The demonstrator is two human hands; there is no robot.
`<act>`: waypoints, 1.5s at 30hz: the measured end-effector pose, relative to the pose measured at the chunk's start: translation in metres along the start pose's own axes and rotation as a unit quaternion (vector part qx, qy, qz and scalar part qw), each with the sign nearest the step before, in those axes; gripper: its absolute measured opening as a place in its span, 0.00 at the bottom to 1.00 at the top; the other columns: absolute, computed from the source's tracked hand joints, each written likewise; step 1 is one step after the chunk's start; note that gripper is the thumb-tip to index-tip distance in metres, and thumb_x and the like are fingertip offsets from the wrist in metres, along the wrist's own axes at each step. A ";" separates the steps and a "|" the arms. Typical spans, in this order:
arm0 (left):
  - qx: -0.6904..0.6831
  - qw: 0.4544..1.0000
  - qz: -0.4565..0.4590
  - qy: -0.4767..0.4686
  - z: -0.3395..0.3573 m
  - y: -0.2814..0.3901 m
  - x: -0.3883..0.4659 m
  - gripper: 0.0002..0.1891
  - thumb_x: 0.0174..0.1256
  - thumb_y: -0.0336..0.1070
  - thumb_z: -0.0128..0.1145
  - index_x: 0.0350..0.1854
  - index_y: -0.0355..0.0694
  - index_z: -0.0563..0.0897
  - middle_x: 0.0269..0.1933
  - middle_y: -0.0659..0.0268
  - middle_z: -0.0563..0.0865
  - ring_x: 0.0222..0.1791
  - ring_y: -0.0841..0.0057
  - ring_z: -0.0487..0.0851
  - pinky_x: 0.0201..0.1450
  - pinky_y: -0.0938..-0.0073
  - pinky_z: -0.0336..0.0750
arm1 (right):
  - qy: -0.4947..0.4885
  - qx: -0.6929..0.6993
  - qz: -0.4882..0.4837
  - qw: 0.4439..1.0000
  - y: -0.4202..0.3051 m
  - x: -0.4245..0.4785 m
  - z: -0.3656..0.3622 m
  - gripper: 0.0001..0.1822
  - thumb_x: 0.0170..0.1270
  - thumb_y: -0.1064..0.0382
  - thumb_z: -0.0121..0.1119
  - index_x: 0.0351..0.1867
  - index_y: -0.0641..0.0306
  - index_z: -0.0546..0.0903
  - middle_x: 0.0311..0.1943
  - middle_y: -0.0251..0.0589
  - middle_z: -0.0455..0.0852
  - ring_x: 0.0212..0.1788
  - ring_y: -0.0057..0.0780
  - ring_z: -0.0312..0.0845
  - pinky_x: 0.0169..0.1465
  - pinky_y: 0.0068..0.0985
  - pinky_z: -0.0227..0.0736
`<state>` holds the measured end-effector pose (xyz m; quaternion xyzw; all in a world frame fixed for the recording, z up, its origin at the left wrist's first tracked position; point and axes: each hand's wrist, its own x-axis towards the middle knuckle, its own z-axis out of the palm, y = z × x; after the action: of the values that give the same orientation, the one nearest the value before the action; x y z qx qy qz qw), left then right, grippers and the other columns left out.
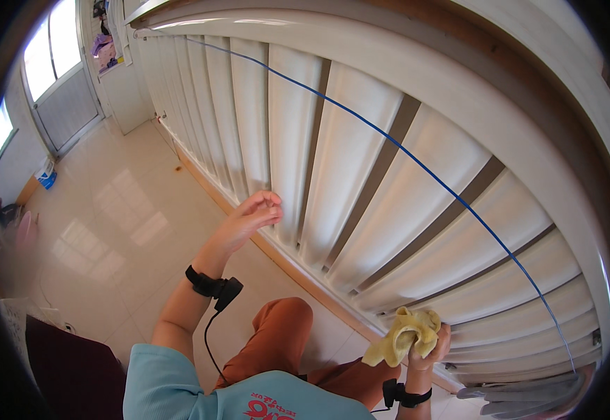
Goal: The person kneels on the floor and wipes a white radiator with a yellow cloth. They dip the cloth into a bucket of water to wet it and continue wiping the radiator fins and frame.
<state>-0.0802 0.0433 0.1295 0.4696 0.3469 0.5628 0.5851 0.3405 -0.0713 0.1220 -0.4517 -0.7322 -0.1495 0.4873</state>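
Note:
A long white panel radiator [352,163] with upright columns runs along the wall before me. My left hand [250,218] is beside its lower part, fingers slightly curled and holding nothing; I cannot tell whether the fingertips touch a column. Bunched in my right hand [435,349] is a yellow cloth [409,336], close to the radiator's bottom edge at the right. The cloth hides part of the fingers. A thin blue cord [404,149] stretches across the front of the columns, from the far left end down to the right.
Grey cloth-like items [525,396] hang at the cord's right end. Orange-brown skirting [279,257] edges the glossy tiled floor [142,268]. Further off are a door [69,110], a white cabinet [126,94], a blue-and-white bucket [46,173] and a pink basin [26,231]. Dark fabric [69,367] is at lower left.

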 end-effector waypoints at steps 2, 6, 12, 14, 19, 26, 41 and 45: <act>0.029 1.000 0.004 0.005 0.004 0.001 -0.003 0.09 0.68 0.34 0.53 0.48 0.42 0.75 0.43 0.71 0.78 0.49 0.80 0.76 0.58 0.73 0.71 | 0.019 0.042 0.032 0.998 -0.001 0.000 0.004 0.13 0.53 0.60 0.65 0.34 0.65 0.76 0.31 0.47 0.78 0.29 0.46 0.74 0.33 0.34 0.71; 0.070 0.997 0.016 0.005 0.023 0.002 -0.016 0.13 0.67 0.35 0.54 0.52 0.41 0.74 0.46 0.70 0.78 0.51 0.79 0.76 0.58 0.73 0.69 | -0.018 0.042 0.069 0.997 -0.014 0.008 -0.001 0.15 0.46 0.66 0.64 0.36 0.68 0.76 0.31 0.48 0.76 0.32 0.46 0.74 0.37 0.31 0.70; 0.096 0.957 -0.061 -0.267 0.071 -0.012 -0.055 0.22 0.69 0.39 0.53 0.62 0.38 0.68 0.54 0.64 0.75 0.59 0.77 0.71 0.62 0.72 0.65 | -0.094 0.095 0.123 0.983 -0.042 0.010 0.012 0.24 0.35 0.68 0.70 0.39 0.63 0.76 0.33 0.47 0.78 0.33 0.48 0.76 0.36 0.33 0.72; 0.076 0.946 -0.069 -0.306 0.096 -0.015 -0.076 0.28 0.69 0.39 0.53 0.67 0.37 0.62 0.58 0.62 0.74 0.61 0.76 0.69 0.64 0.71 0.64 | -0.143 0.115 0.135 0.974 -0.070 0.019 0.024 0.22 0.37 0.68 0.69 0.39 0.63 0.76 0.33 0.46 0.78 0.33 0.47 0.76 0.35 0.32 0.72; 0.147 0.951 0.001 -0.273 0.115 -0.026 -0.096 0.38 0.65 0.40 0.58 0.72 0.37 0.53 0.56 0.60 0.77 0.55 0.77 0.74 0.59 0.75 0.67 | -0.191 0.210 0.148 0.947 -0.113 0.033 0.049 0.16 0.44 0.70 0.65 0.37 0.65 0.76 0.31 0.46 0.78 0.31 0.45 0.76 0.35 0.30 0.72; 0.134 0.976 -0.050 -0.163 0.059 -0.021 -0.095 0.31 0.64 0.37 0.60 0.67 0.36 0.63 0.53 0.63 0.79 0.52 0.78 0.77 0.57 0.76 0.70 | -0.218 0.369 0.338 0.838 -0.106 0.023 0.075 0.04 0.63 0.69 0.57 0.36 0.67 0.78 0.25 0.27 0.77 0.28 0.11 0.68 0.30 0.16 0.64; 0.118 0.980 -0.096 -0.128 0.029 -0.002 -0.105 0.22 0.69 0.36 0.54 0.63 0.36 0.69 0.53 0.66 0.80 0.54 0.81 0.76 0.57 0.76 0.70 | -0.134 0.599 0.584 0.531 -0.120 0.026 0.094 0.13 0.67 0.64 0.51 0.48 0.70 0.77 0.44 0.44 0.83 0.44 0.32 0.81 0.48 0.28 0.77; 0.037 0.994 -0.050 -0.085 0.022 -0.013 -0.100 0.15 0.72 0.37 0.49 0.56 0.36 0.76 0.48 0.68 0.82 0.49 0.84 0.77 0.52 0.78 0.72 | -0.190 0.561 0.585 0.554 -0.113 0.023 0.088 0.13 0.67 0.64 0.52 0.47 0.71 0.77 0.42 0.43 0.84 0.42 0.30 0.82 0.46 0.27 0.78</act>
<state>-0.0677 -0.0575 0.1122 0.5190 0.3393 0.4776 0.6224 0.1958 -0.0631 0.1247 -0.4332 -0.3176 0.6990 0.4721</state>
